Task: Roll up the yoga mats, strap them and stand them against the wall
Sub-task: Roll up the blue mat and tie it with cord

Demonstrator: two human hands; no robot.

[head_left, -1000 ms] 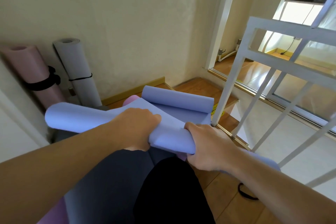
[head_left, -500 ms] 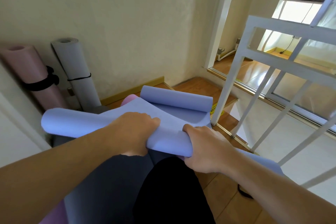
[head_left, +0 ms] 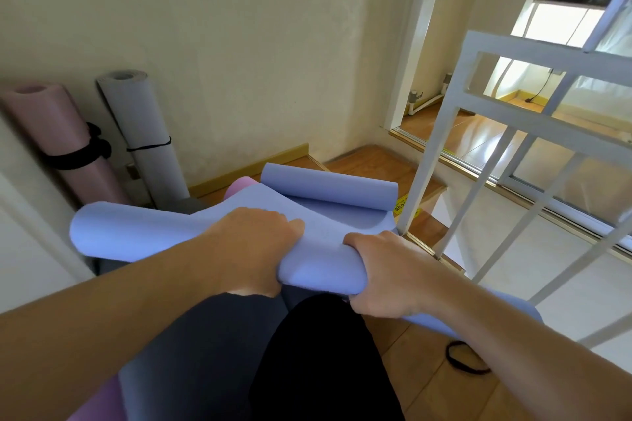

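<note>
We held the blue mat [head_left: 178, 232] off the floor at the centre of the view, its near edge curled into a loose roll. Its far end [head_left: 328, 188] curled up by itself toward the wall. Our left hand [head_left: 253, 249] was closed over the roll from above, fingers wrapped onto the sheet. Our right hand [head_left: 386, 277] was closed around the roll just to the right, thumb on top. Beneath the blue mat lay a dark grey mat [head_left: 191, 352] and a pink mat [head_left: 239, 186], partly hidden. At far left, a pink roll [head_left: 65, 143] and a grey roll [head_left: 143, 133] stood against the wall [head_left: 239, 44], each strapped in black. A loose black strap [head_left: 465, 357] lay on the wood floor [head_left: 424, 383] at near right. A white railing [head_left: 513, 120] stood right.
</note>
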